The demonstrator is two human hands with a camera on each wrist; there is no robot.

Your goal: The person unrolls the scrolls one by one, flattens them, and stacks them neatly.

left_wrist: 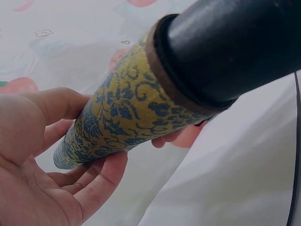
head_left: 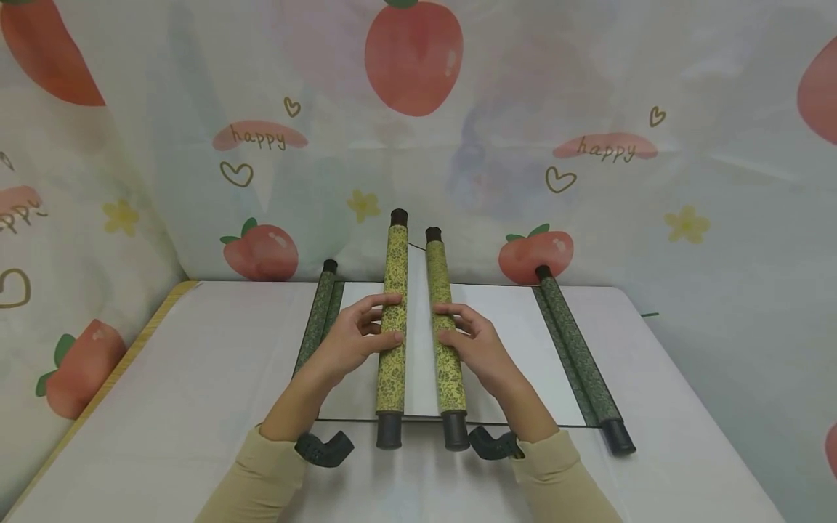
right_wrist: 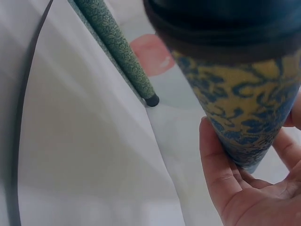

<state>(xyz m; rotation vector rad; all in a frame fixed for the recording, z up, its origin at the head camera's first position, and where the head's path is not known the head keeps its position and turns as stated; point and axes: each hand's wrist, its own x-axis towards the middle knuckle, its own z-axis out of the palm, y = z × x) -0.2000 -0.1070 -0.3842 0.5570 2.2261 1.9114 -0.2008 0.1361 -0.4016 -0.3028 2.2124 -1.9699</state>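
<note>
Yellow-patterned, the left roller (head_left: pixel 394 318) and right roller (head_left: pixel 442 322) are gripped between thumb and fingers by the left hand (head_left: pixel 349 338) and right hand (head_left: pixel 482 345) respectively, slightly apart over the white sheet (head_left: pixel 516 341), long axes pointing forward.

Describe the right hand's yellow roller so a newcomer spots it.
On the white table, find the rightmost green roller. Next inward, in the right hand, is the yellow roller; in the head view its far end sits lower than that of its yellow twin.
</note>
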